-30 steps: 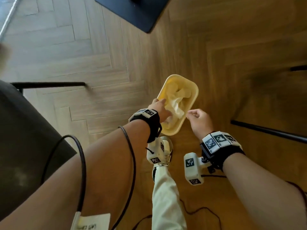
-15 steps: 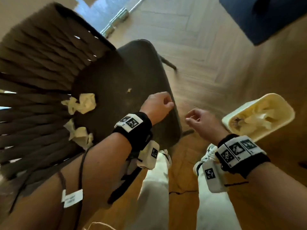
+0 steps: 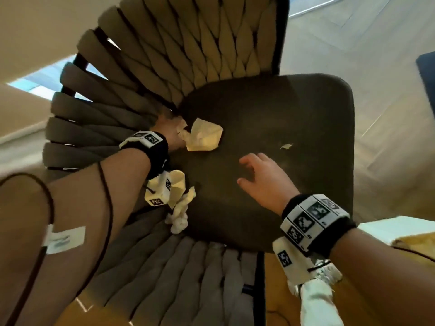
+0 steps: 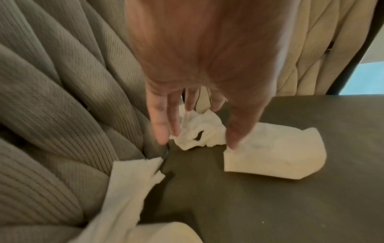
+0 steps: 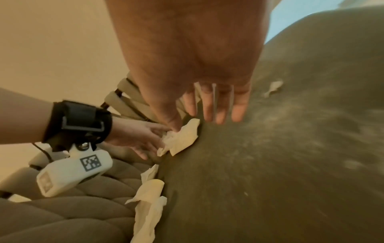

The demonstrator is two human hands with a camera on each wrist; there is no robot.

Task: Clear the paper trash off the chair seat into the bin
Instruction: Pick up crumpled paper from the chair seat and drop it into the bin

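The left hand (image 3: 168,132) reaches down at the back of the dark chair seat (image 3: 294,114), where the seat meets the woven backrest (image 3: 200,55); its fingers (image 4: 160,125) hang straight and spread, tips touching a crumpled white tissue (image 4: 199,131), with the thumb tip on the edge of a flatter folded tissue (image 4: 276,156) just beside it; nothing is curled round either piece, so the hand is open and holds nothing yet. The right hand (image 3: 263,180) hovers over the middle of the seat, palm down, fingers loosely spread and empty; whether it touches the fabric cannot be told.

Both wrists carry black bands with white blocks of square black-and-white coded markers; a white camera housing hangs under each wrist, also marked with a coded square; no words on them can be read. A white label (image 3: 64,238) is stuck to the left forearm beside a black cable (image 3: 106,208); its print is too blurred to read.

More paper lies on the seat: a long twisted strip of tissue (image 3: 180,208) along the left edge against the padded side, partly hidden under the left wrist camera; a small torn scrap (image 3: 286,146) lies apart, just beyond the right hand's fingers. The chair's ribbed cords crowd close behind the left fingers; pale floor shows around the chair.
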